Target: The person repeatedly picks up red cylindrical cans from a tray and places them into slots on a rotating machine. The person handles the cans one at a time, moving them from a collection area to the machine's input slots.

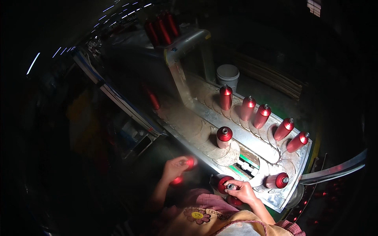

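Observation:
My right hand [243, 192] is at the near edge of the conveyor, its fingers closed around the neck of a shiny red metal bottle [224, 181]. More red shows just below that hand, partly hidden by it. To the left, off the conveyor's side, my left hand [174, 170] is closed on another red bottle [191, 162], smeared by motion. A second red patch [177, 180] lies beneath its fingers; I cannot tell whether it belongs to the same bottle. Nearest the hands on the belt are an upright red bottle [224, 137] and a tilted-looking one [277, 181] at the right.
The looped conveyor [236, 135] carries several red bottles along its far side. A metal tunnel housing [173, 59] spans its far end, with red bottles [162, 29] on top. Beyond stands a white bucket [228, 74]. A curved metal rail [334, 170] juts out at right.

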`<state>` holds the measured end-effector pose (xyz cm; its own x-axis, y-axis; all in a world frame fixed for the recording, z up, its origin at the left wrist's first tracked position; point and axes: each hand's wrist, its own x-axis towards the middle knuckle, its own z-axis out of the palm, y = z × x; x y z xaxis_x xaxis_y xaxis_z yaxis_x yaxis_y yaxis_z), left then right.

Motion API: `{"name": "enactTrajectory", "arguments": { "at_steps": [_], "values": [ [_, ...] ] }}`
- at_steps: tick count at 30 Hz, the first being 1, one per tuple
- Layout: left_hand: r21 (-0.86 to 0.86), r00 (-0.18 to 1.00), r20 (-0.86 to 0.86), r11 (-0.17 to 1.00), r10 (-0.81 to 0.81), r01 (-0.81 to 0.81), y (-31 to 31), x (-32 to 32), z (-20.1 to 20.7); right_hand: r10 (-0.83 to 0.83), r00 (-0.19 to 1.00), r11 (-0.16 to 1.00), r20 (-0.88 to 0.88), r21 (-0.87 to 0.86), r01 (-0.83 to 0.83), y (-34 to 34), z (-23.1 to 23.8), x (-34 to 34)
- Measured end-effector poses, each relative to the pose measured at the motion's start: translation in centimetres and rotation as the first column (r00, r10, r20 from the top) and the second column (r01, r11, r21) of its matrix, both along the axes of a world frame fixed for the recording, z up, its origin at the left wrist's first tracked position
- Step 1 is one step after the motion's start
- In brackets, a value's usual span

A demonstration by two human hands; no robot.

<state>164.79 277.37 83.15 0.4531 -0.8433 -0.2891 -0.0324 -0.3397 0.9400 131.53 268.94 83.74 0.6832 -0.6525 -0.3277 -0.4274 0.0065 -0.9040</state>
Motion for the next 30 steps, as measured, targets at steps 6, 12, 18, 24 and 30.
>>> {"name": "enactTrajectory", "arguments": {
  "at_steps": [6,12,18,24,30],
  "values": [
    [-0.127,0.997,0.06,0.99,-0.057,0.065,-9.9,8.4,2.6,-0.134,0.961,0.99,0.243,-0.017,0.143,-6.7,1.7,13.5],
    [-0.204,0.998,-0.002,0.977,-0.064,0.062,-16.1,11.7,1.9,-0.213,0.912,0.975,0.35,0.139,0.174,-12.3,-0.6,20.4],
    [-0.13,0.964,-0.011,0.956,-0.265,0.261,-20.1,9.8,-4.9,-0.254,0.952,0.96,0.169,-0.077,0.27,-13.8,-5.9,18.5],
    [-0.037,0.918,0.032,0.917,-0.395,0.396,-20.3,2.7,-7.7,-0.284,0.946,0.942,0.159,-0.136,0.305,-13.0,-9.4,10.0],
    [0.002,0.825,0.092,0.828,-0.558,0.56,-22.4,-2.0,-9.6,-0.309,0.938,0.926,0.16,-0.177,0.335,-14.0,-11.7,3.7]
  ]
}}
